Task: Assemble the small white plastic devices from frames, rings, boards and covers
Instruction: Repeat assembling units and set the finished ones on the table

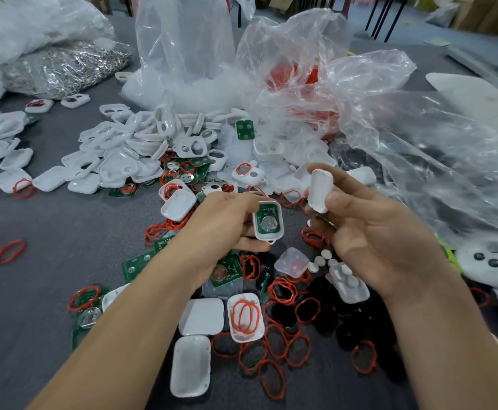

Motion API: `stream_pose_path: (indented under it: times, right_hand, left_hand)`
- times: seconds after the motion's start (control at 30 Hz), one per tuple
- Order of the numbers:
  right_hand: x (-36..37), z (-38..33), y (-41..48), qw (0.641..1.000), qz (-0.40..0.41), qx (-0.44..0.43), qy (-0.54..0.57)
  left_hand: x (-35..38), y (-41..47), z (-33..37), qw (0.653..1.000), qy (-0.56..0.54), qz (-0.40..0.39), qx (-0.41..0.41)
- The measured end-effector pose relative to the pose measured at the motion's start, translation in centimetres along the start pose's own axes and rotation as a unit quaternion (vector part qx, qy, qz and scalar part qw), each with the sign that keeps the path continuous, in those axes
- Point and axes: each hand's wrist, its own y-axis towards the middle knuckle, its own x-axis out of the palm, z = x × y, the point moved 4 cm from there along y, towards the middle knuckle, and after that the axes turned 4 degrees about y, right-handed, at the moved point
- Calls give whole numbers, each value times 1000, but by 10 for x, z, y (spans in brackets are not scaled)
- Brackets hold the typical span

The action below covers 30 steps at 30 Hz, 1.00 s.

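Pinched between thumb and fingertips of the left hand (227, 229) is a white frame (281, 223), open side up, with a green circuit board (265, 208) and coin cell (269, 224) seated inside. The right hand (372, 235), just right of the frame, grips a white cover (319, 187) edge-on between thumb and curled fingers. Cover and frame are apart. Whether a red ring sits in the frame cannot be told.

Loose red rings (272, 380) and spare covers (201, 316) lie on the grey table (49, 232) below the frame. A heap of empty frames (153, 137) and clear plastic bags (301, 69) lie beyond it.

Risks, as judged:
- The cover, turned on edge, may meet the frame skewed and fail to snap.
- Closing without a ring would leave the unit incomplete.
- The tilted frame could shed its board.
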Motion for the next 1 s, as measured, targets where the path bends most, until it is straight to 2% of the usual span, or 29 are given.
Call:
stream_pose_path:
  times: [0.2,0.33,0.4,0.6,0.87,1.0]
  right_hand:
    - [15,3,-8,984,-146,31,95]
    - [21,7,-9,979,-168,57,97]
    - [24,8,-9,979,-151,74,117]
    - [27,11,-5,979,-25,100,175]
    - [26,11,-4,978,-27,95,184]
    - [24,12,-2,982,8,86,170]
  left_hand:
    - [0,-1,1,1000,4,-11,10]
    - [0,-2,1,1000,6,-13,12]
    - [0,-2,2,1000,8,-12,14]
    - [2,-4,3,1000,14,-4,7]
    - [2,-5,4,1000,19,-7,8]
    - [2,-5,4,1000,9,-4,3]
